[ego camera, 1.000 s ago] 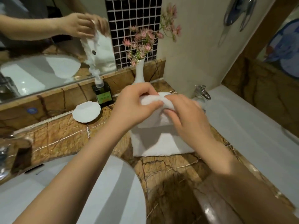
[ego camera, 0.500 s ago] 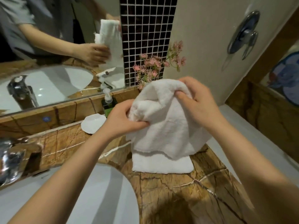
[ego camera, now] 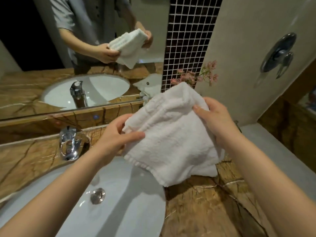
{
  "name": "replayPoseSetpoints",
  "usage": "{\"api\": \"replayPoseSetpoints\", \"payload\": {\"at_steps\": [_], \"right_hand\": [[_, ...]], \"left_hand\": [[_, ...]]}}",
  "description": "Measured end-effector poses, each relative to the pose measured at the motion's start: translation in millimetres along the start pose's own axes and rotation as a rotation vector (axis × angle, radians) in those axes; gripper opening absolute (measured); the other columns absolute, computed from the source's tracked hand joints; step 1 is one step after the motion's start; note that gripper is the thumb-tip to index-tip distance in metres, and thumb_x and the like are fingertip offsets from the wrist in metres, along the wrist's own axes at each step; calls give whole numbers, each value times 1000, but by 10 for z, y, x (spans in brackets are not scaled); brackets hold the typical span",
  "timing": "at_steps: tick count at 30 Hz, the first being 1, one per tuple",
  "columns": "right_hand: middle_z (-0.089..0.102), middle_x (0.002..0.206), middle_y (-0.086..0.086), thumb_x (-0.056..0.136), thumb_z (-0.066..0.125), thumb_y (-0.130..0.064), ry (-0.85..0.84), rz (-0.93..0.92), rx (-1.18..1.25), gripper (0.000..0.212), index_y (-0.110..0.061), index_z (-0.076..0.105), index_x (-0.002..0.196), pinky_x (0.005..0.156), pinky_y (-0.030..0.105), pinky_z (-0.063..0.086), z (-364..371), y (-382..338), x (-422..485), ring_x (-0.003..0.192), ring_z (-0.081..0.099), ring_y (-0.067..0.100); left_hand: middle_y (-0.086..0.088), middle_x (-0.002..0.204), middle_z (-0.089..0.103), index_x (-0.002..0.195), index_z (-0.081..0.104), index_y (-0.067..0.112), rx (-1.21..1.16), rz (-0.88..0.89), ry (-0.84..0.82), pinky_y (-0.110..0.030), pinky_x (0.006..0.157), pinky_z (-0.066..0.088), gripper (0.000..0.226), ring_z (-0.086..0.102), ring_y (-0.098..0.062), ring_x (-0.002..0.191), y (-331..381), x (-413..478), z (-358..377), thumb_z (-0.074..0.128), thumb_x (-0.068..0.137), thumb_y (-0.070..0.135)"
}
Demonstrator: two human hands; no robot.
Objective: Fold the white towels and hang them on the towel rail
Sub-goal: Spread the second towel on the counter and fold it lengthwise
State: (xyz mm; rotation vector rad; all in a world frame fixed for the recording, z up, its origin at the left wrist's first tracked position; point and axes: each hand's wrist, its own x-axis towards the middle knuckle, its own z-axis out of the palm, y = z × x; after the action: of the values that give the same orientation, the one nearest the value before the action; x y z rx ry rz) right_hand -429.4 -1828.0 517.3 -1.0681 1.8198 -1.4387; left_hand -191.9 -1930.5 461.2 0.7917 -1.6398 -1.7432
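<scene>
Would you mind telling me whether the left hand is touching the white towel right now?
Touching. The head view shows the left hand pinching the white towel at its left edge, thumb on top.

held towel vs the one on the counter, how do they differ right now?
The held towel is in the air, gripped by the left hand and right hand; the counter towel lies on the marble counter. The held towel hangs loose and rumpled; the counter towel looks flat, mostly hidden behind it. Both are white.
</scene>
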Motion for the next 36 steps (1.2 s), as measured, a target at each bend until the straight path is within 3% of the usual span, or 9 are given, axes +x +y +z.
{"api": "replayPoseSetpoints", "payload": {"at_steps": [4,7,11,16,20,25,31,34,36], "right_hand": [[71,90,-1,95,55,-16,-43,101,51,10,-18,65,96,60,25,53,334,28,-465,78,68,15],[72,94,0,95,56,-21,-124,233,94,14,-17,66,104,68,28,56,633,102,-871,82,69,16],[73,85,-1,93,60,-22,-215,403,109,7,-20,67,92,49,21,50,1031,314,-1445,68,69,12],[72,90,9,92,60,-20,-261,492,22,13,-10,67,92,58,26,51,1446,802,-2102,78,69,24],[64,88,0,92,55,-26,-231,393,-278,12,-16,59,92,64,29,46,1643,1238,-2485,80,61,19],[63,83,-5,97,48,-32,-189,201,-459,16,-19,56,92,58,29,46,1686,1483,-2729,74,59,13],[58,96,1,96,46,-36,-125,49,-770,20,-18,55,100,66,33,47,1652,1552,-2922,86,55,18],[51,111,5,91,59,-30,-33,19,-822,34,-16,50,120,80,34,47,1654,1480,-2956,103,51,21],[53,106,1,90,59,-27,-15,-46,-745,28,-18,51,115,75,33,46,1704,1372,-3031,99,54,20]], "left_hand": [[-4,104,72,104,69,29,-6,-32,61,-28,68,57,52,71,-22,93,53,-602,-232,83,54,27],[-9,101,74,100,71,23,-22,-116,134,-29,62,57,46,72,-27,88,23,-1102,-424,84,56,15],[-10,92,75,100,71,14,12,-271,183,-26,57,56,52,73,-24,80,-141,-1789,-686,83,50,21],[-12,103,73,108,67,12,65,-492,227,-39,83,55,60,70,-25,92,-557,-2443,-867,86,52,21],[-2,115,60,112,53,25,144,-607,327,-29,72,52,48,62,-18,99,-902,-2689,-856,80,73,19],[-10,119,63,126,56,12,178,-619,377,-47,96,49,70,62,-28,106,-1095,-2756,-715,84,63,27],[-12,113,66,117,61,15,208,-567,390,-46,96,49,57,64,-27,102,-1143,-2811,-524,81,64,26],[-2,103,63,119,58,19,252,-539,404,-34,82,52,50,62,-19,94,-1149,-2800,-484,79,73,21],[3,93,56,117,57,22,281,-519,414,-24,69,45,46,57,-13,84,-1112,-2797,-452,77,76,19]]}}
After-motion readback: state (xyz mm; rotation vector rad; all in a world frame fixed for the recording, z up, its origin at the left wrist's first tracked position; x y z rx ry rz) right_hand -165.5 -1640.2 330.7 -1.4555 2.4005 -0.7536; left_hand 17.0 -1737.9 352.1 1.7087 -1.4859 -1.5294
